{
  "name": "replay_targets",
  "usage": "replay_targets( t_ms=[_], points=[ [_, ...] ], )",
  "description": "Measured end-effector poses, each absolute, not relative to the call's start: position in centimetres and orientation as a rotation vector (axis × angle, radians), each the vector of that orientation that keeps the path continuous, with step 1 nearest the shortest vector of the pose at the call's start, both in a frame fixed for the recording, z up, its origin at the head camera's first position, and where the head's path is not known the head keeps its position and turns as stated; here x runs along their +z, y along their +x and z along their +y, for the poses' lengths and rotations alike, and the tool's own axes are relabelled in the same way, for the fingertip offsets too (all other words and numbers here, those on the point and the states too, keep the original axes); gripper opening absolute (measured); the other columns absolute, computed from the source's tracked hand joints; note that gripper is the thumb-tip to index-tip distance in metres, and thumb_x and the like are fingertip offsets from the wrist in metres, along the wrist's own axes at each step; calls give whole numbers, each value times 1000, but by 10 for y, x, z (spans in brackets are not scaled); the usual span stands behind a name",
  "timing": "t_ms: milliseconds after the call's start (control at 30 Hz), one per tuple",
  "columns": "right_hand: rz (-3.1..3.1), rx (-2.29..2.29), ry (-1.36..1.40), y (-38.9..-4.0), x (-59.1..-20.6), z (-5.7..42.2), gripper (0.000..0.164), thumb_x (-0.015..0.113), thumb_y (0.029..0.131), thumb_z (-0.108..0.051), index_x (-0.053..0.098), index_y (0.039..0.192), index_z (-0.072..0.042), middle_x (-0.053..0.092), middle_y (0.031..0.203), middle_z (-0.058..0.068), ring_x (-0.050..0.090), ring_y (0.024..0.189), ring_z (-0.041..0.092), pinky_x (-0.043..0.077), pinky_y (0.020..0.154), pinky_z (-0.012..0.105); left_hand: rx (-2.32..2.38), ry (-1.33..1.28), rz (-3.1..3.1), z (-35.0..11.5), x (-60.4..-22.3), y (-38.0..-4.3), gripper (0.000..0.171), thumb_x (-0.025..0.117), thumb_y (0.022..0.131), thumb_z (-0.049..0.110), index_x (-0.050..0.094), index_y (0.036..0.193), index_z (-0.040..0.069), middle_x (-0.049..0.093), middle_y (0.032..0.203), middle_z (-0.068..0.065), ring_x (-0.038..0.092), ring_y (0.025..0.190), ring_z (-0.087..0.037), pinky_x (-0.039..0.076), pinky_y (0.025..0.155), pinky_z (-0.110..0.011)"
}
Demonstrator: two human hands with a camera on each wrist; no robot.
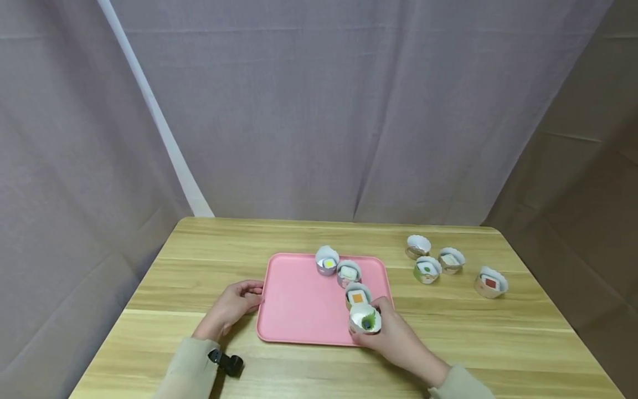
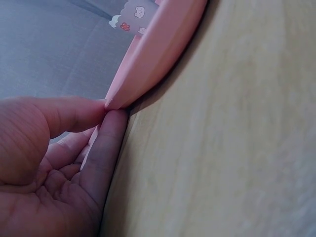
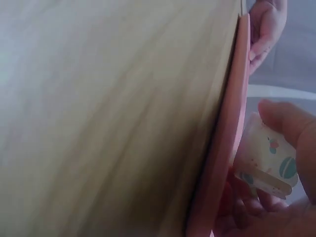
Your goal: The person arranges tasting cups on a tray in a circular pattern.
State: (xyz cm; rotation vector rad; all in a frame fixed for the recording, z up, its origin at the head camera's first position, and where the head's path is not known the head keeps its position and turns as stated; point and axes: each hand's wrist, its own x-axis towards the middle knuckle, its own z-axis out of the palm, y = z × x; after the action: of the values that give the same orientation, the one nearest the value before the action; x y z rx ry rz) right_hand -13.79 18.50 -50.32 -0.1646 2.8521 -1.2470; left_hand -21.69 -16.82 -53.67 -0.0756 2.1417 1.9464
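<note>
In the head view, a pink tray (image 1: 304, 313) lies on the wooden bench (image 1: 199, 271), with the left grip (image 1: 234, 303) at its left rim and the right grip (image 1: 391, 339) grasping a paper cup with a green leaf-like piece inside (image 1: 356, 317) over the near right corner. Just behind that one, on the tray, is a cup with an orange-marked block (image 1: 356, 297); a cup with a pale block (image 1: 349, 274) and a cup with a yellow-marked block (image 1: 327, 261) carry the slanting row on to the far side. Off the tray, to the right, four more paper cups (image 1: 427, 271) sit on the bench, one set apart from the other three. The left wrist view shows thumb and finger pinching the tray's edge, seemingly to steady it, with a lilac cup bearing animal and flower prints beyond. The right wrist view shows the right grip's thumb and fingers on either side of the held cup, its printed wall close to the tray's rim; whether its base touches the tray cannot be told. The step in hand looks like placing this cup at the near end of the row; the next move calls for settling it level, without nudging its neighbour, before easing the fingers away.
</note>
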Motion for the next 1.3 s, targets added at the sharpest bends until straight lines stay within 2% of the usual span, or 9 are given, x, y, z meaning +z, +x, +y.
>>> replay_targets(
  t_ms=[333,533,833,1100,1300],
  points=[
    [2900,-1221,-172,-135,-508,168,58,89,66,-30,47,99,-9,55,81,1,49,64,10,45,54,24,1958,-69,2142,-168,-537,-220,34,61,87,-6,62,120,-3,60,104,-15,60,91,-22,55,80,-33],
    [2969,-1193,-160,-133,-508,163,61,87,66,-44,48,102,-13,55,81,-2,52,69,10,45,61,23,1947,-83,2157,-168,-537,-220,34,61,88,-5,62,121,-2,60,104,-15,61,91,-22,55,79,-34],
    [3090,-1124,-214,-135,-505,155,65,84,69,-48,57,117,-14,55,77,-5,48,62,7,41,54,24,1943,-82,2148,-168,-536,-217,34,61,89,-3,61,123,-2,59,107,-16,60,92,-23,55,79,-34],
    [3125,-1067,-222,-136,-504,162,51,82,72,-47,64,110,-19,55,78,-7,50,65,9,41,56,24,1939,-73,2160,-167,-535,-215,34,61,88,-4,61,122,-3,59,106,-16,60,91,-22,55,79,-34],
    [3104,-1096,-192,-136,-503,168,49,83,72,-45,63,109,-20,57,80,-7,53,68,12,43,59,25,1946,-73,2155,-167,-536,-217,34,61,87,-4,62,121,-3,60,105,-15,60,91,-22,55,79,-34]
  ],
)
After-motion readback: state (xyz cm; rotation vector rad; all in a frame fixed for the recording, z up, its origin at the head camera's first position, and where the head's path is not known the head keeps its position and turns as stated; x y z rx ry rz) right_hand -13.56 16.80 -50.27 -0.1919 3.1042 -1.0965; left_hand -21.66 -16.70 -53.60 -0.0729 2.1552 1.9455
